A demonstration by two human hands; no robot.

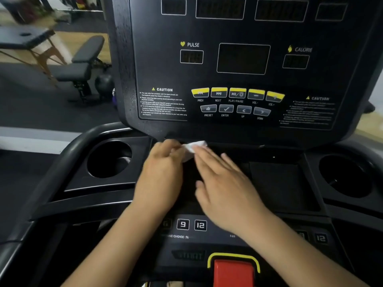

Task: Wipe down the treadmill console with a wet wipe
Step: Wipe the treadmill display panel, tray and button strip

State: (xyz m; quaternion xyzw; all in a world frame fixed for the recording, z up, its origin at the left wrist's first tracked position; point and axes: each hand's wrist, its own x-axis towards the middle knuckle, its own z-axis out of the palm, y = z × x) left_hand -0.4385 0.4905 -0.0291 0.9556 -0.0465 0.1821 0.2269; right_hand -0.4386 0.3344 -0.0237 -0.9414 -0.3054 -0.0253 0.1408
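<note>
both hands meet at the middle of the console (238, 112), just under the upright display panel. the wipe (193, 149) is a small white bunched piece at 12 o'clock from the hands, sitting at the seam where the panel meets the flat tray. the left hand (161, 172) is curled narrow, its fingertips pinching the wipe's left edge. the right hand (223, 179) lies flatter, fingers stretched out toward 11 o'clock, the tips touching the wipe's right side; whether it grips or only presses, i cannot tell. a round cup holder (109, 159) sits at 9 o'clock from the hands and another (346, 175) at 3 o'clock. yellow media buttons (237, 93) run in a row at 12 o'clock, above the wipe. number keys 9 and 12 (191, 224) show at 6 o'clock between the forearms, and a red stop key (233, 273) with a yellow rim sits lower still. a bench (83, 65) stands on the floor at 10 o'clock.
</note>
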